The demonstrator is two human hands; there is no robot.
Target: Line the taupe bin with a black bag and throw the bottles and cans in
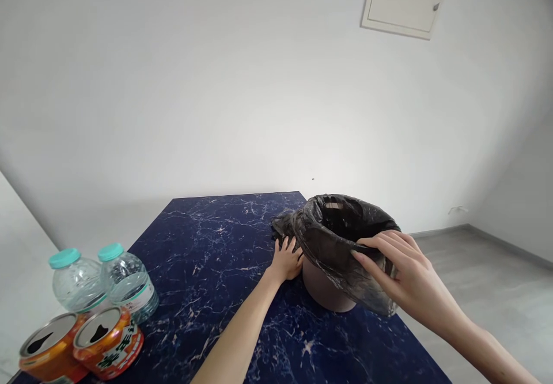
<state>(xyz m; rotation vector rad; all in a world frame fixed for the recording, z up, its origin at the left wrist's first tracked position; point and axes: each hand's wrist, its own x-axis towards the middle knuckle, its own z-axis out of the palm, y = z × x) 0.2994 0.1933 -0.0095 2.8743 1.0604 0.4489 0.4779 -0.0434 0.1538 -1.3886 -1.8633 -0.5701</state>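
Observation:
A trash can [326, 288] stands on the table's right side, lined with a black plastic trash bag [322, 246]. The bag folds outward over the rim, and a bunched part of it trails onto the tabletop at the left. My right hand [400, 260] pinches the bag at the near right rim, thumb outside and fingers over the edge. Low on the can's left side, my left hand [286, 260] rests with fingers spread against the bunched bag. The can's bottom inside is hidden.
Two clear plastic bottles with turquoise caps, a left one [78, 280] and a right one [129, 286], stand at the left. Two opened orange drink cans [54, 346] [108, 343] are in front of them. The blue marble-patterned table [207, 257] meets a white wall behind.

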